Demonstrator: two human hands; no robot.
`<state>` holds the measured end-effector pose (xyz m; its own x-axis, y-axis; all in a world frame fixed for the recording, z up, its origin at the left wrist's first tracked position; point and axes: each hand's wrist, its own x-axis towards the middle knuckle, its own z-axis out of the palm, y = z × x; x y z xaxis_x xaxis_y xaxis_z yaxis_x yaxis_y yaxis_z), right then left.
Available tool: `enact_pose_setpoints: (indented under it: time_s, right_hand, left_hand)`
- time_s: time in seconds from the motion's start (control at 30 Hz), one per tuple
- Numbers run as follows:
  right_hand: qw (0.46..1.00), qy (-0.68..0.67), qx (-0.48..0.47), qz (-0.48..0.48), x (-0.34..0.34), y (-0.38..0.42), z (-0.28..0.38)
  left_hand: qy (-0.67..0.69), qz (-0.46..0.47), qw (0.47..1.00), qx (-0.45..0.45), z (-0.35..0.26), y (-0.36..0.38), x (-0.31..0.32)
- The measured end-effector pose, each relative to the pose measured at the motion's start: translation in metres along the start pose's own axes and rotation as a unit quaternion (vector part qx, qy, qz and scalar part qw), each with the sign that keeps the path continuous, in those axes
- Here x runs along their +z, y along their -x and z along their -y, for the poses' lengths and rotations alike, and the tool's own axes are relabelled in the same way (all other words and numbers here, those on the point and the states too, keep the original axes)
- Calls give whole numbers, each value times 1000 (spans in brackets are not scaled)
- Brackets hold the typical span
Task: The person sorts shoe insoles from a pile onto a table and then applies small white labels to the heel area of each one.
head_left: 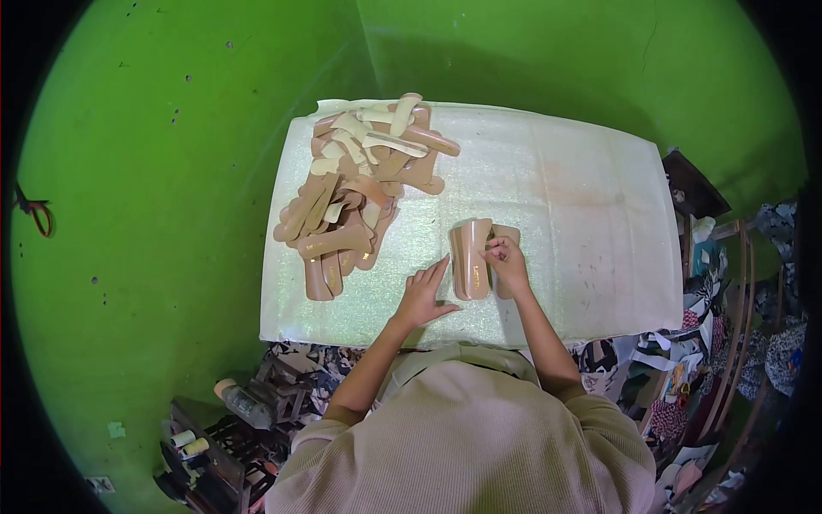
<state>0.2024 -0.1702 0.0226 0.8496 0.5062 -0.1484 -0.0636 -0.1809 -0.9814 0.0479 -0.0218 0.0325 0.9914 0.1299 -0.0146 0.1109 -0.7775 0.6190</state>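
A small stack of tan shoe insoles [471, 270] with gold lettering lies in front of me on the table, its pieces curled at the edges. My right hand [508, 264] is closed, its fingertips pinching the right edge of the top insole. Partly under that hand, another tan insole [505, 234] lies just to the right of the stack. My left hand [421, 294] rests on the table left of the stack, fingers stretched and spread, holding nothing.
A loose heap of tan and cream insoles [351, 184] covers the table's left side. The table [591, 223] has a whitish, shiny cover. Green walls [197, 171] stand behind and left. Fabric scraps [685, 343] and a wooden rack are at right; a plastic bottle [247, 406] sits lower left.
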Motion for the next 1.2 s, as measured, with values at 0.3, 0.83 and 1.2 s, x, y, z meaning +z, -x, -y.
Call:
enact_pose_setpoints:
  time_s: [0.3,0.83,1.2]
  right_hand:
    - [997,68,-2,-25,9,-2,-32]
    - [974,215,34,-68,19,0,-8]
    - [970,230,26,-78,25,0,-11]
  left_hand:
    - [-77,74,994,-25,0,-6,6]
    - [-129,66,989,7,-4,-6,5]
    - [-166,39,985,15,-4,-7,14]
